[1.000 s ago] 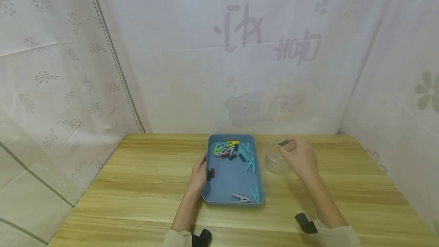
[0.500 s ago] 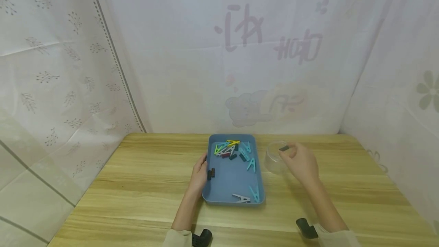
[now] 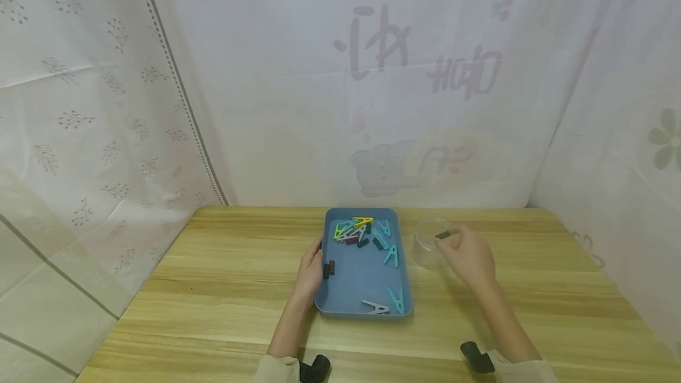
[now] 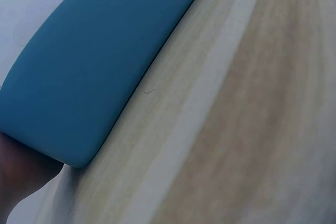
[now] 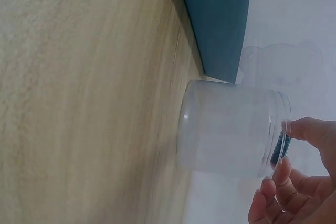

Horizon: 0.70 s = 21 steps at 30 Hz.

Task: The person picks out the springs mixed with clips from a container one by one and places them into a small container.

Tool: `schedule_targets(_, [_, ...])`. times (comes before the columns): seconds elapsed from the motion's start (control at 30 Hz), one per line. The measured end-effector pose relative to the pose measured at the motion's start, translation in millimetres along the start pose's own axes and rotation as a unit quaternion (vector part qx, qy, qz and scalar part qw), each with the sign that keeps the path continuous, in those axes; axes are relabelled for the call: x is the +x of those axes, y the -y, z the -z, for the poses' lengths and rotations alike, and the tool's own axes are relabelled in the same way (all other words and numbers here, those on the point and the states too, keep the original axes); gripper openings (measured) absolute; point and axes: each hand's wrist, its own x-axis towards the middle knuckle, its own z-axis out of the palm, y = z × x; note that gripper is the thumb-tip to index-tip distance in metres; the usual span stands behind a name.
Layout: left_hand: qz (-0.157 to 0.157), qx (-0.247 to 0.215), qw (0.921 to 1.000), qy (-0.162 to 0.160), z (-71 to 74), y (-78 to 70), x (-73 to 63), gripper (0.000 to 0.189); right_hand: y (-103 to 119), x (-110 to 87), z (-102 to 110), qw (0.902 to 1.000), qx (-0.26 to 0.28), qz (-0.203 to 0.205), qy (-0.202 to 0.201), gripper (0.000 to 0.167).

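My left hand (image 3: 310, 270) grips the left side of a blue tray (image 3: 364, 279), its thumb near the rim. In the left wrist view, the tray's outer wall (image 4: 100, 61) covers most of that hand. Between thumb and fingertips, my right hand (image 3: 470, 254) pinches a small dark ribbed cylinder (image 3: 443, 234). The right wrist view shows this ribbed cylinder (image 5: 281, 148) right at the mouth of a clear plastic jar (image 5: 231, 129), which stands upright on the table beside the tray. Several plastic clothespins (image 3: 392, 255) and more small dark cylinders (image 3: 363, 243) lie in the tray.
The wooden table (image 3: 213, 288) ends at a pale printed curtain (image 3: 282, 135) behind the tray. More curtain hangs at both sides. A yellow clothespin (image 3: 363, 221) lies at the tray's far end, a grey one (image 3: 376, 307) near its front.
My right hand has lowered slightly, bringing the ribbed cylinder down to the jar's mouth. The left hand and the tray have stayed in place.
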Motion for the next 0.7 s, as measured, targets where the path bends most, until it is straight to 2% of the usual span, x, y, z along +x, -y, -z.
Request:
schedule_targets(0.23, [-0.014, -0.002, 0.9999, 0.004, -0.6, -0.7, -0.7, 0.050, -1.8, -0.9, -1.4, 0.9999, 0.015, -0.007, 0.004, 0.057])
schedule_targets(0.7, [-0.005, -0.005, 1.0000, 0.003, 0.4, -2.6, -2.3, 0.051, 0.6, -3.6, -1.8, 0.9994, 0.029, -0.016, 0.004, 0.056])
